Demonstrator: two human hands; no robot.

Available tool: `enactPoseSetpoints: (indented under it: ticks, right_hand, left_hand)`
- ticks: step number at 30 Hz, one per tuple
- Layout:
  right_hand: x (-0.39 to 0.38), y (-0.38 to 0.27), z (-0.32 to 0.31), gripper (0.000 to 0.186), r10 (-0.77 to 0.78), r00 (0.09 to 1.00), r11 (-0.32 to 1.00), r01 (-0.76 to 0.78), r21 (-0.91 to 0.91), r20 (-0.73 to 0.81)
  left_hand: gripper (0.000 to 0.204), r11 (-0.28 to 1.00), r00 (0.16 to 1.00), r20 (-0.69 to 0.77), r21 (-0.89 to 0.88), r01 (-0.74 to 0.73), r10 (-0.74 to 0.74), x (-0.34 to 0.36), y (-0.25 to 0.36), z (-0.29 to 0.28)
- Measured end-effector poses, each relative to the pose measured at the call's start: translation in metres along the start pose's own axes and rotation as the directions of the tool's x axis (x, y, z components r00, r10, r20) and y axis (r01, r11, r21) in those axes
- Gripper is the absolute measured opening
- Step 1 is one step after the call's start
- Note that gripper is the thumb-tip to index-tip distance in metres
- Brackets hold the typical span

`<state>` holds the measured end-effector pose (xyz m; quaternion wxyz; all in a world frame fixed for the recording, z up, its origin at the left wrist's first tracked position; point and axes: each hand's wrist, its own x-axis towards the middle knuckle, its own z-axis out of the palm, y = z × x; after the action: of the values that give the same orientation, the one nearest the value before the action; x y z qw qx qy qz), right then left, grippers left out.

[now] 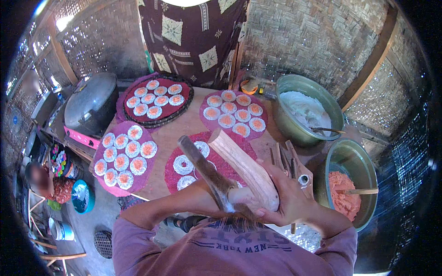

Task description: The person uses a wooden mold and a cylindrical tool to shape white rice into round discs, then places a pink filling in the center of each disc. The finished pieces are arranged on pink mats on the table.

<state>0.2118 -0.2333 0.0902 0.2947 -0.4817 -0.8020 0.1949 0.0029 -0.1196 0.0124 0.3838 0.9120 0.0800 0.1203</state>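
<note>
My right hand (pixel 294 195) is wrapped round the thick lower end of a wooden hand press (pixel 241 168), a pale bar joined to a darker forked branch. My left forearm reaches in from the left behind the dark branch; my left hand (pixel 239 197) is mostly covered by the wood, its fingers hidden. Beneath the press lies a round red mesh sheet (pixel 248 154) with several white coiled dough rings (pixel 183 164), some of them covered by the press. Beside my right hand shows a second wooden piece (pixel 294 161) with prongs and a metal bolt.
White rounds topped with orange sit on a pink sheet (pixel 103 181) at left, a dark-rimmed round tray (pixel 188 103) behind, and a purple sheet (pixel 233 133). Right stand green basins of white dough (pixel 304 108) and orange paste (pixel 345 202). A lidded pot (pixel 92 103) and a person (pixel 62 188) are left.
</note>
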Motion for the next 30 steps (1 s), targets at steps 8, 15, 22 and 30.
enactPoseSetpoints:
  ticks: [8, 15, 22, 30]
  right_hand:
    - [0.024, 0.024, 0.009, 0.103, 0.095, 0.978, 0.995, -0.095, -0.011, 0.185]
    - [0.025, 0.094, 0.023, 0.116, -0.140, 0.809, -0.080, -0.584, 0.808, 0.571]
    - [0.034, 0.131, 0.049, 0.122, -0.399, 0.716, -0.220, -0.681, 0.699, 0.572]
    - [0.076, 0.167, 0.052, 0.127, -0.145, 0.611, 0.049, -0.781, 0.623, 0.778]
  left_hand:
    - [0.048, 0.925, 0.989, -0.071, -0.368, 0.096, -0.131, -0.001, -0.021, 0.014]
    - [0.083, 0.886, 0.986, -0.155, -0.464, -0.016, -0.063, -0.024, -0.041, -0.043]
    - [0.087, -0.064, 0.670, -0.742, -0.667, -0.742, -0.024, 0.033, -0.043, -0.119]
    - [0.065, -0.320, 0.782, -0.608, -0.719, -0.617, -0.140, 0.025, -0.173, -0.108]
